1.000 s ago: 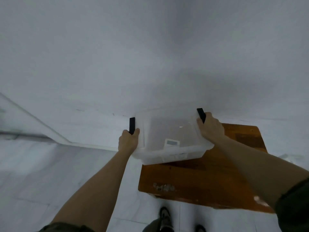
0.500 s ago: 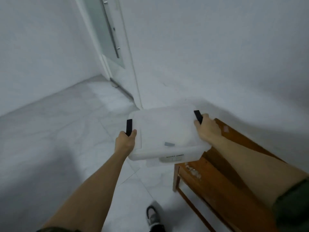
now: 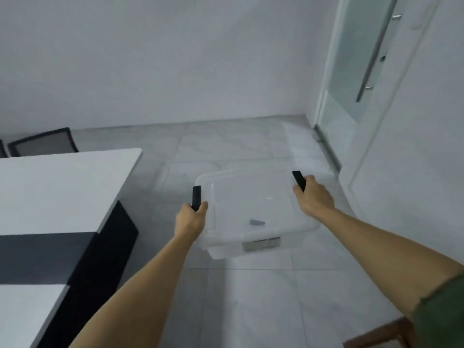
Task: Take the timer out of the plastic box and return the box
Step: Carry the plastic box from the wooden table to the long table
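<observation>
I hold a clear plastic box [image 3: 253, 212] with a lid in the air above the floor, in the middle of the view. My left hand [image 3: 189, 218] grips its left black latch [image 3: 196, 197]. My right hand [image 3: 313, 197] grips its right black latch [image 3: 298, 180]. Through the lid a small grey shape [image 3: 256, 222] shows near the front; I cannot tell whether it is the timer. A label [image 3: 261, 244] sits on the box's front wall.
A white and black table [image 3: 57, 192] stands at the left, with a dark chair [image 3: 42, 144] behind it. At the right is a glass door [image 3: 371, 59] with a long metal handle. A corner of the wooden stool [image 3: 376, 335] shows at the bottom right. Pale floor tiles [image 3: 251, 297] lie below.
I have turned left with the box, lifted off the wooden stool. The stool has slid to the bottom right, the door to the right, and the table has come into view.
</observation>
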`<state>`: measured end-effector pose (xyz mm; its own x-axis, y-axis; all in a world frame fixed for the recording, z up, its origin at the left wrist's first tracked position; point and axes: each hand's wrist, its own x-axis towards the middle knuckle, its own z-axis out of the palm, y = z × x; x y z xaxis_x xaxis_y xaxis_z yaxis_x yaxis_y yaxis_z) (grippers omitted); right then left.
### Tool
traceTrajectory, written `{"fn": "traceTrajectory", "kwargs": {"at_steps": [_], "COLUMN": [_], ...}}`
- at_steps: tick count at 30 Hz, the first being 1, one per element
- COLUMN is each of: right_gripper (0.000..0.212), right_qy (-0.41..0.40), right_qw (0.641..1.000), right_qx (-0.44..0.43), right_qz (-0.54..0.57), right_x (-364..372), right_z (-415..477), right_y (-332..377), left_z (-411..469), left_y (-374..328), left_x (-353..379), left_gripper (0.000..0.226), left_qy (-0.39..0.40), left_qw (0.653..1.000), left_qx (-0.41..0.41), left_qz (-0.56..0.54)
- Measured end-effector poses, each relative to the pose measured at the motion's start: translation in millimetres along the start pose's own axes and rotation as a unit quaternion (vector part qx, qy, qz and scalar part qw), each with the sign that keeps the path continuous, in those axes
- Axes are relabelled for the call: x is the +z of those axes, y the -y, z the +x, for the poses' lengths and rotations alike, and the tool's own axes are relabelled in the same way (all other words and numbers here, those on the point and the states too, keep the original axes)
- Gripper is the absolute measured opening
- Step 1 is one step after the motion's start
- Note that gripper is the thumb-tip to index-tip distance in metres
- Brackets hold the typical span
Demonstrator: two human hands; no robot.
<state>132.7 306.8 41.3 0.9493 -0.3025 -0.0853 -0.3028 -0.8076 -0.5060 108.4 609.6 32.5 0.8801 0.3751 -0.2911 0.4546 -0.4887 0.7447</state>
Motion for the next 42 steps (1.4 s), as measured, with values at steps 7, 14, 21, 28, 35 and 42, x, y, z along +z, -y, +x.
{"fn": "traceTrajectory", "kwargs": {"at_steps": [7,14,21,28,35,42], "right_gripper": [0.038,0.039,0.039,0.041,0.042,0.042], "right_qy": [0.056,0.117,0.187,0.269,0.322,0.337], "right_qw": [0.993,0.971,0.929,0.852,0.789,0.770], "right_qx": [-0.106,-0.211,-0.318,-0.448,-0.518,-0.536], "right_qz": [0.009,-0.007,-0.020,-0.037,-0.067,-0.081], "right_x": [87.8,152.5,219.0,280.2,351.4,423.6], "right_z": [8.7,28.8,61.1,20.6,-66.3,-144.3], "right_y": [164.3,282.0,395.6,505.8,572.6,634.4], "left_z": [51.7,76.1,104.1,75.3,38.2,30.7], "left_y": [69.4,123.6,156.4,204.5,281.2,362.9], "left_x": [-135.9,-205.5,-245.9,-284.1,-335.0,-410.5], "left_gripper": [0.042,0.047,0.048,0.044,0.041,0.042], "left_qy": [-0.117,-0.200,-0.288,-0.376,-0.423,-0.402], "left_qw": [0.992,0.970,0.929,0.861,0.802,0.795], "left_qx": [-0.051,-0.127,-0.210,-0.297,-0.370,-0.390], "left_qz": [-0.014,-0.049,-0.104,-0.173,-0.202,-0.233]}}
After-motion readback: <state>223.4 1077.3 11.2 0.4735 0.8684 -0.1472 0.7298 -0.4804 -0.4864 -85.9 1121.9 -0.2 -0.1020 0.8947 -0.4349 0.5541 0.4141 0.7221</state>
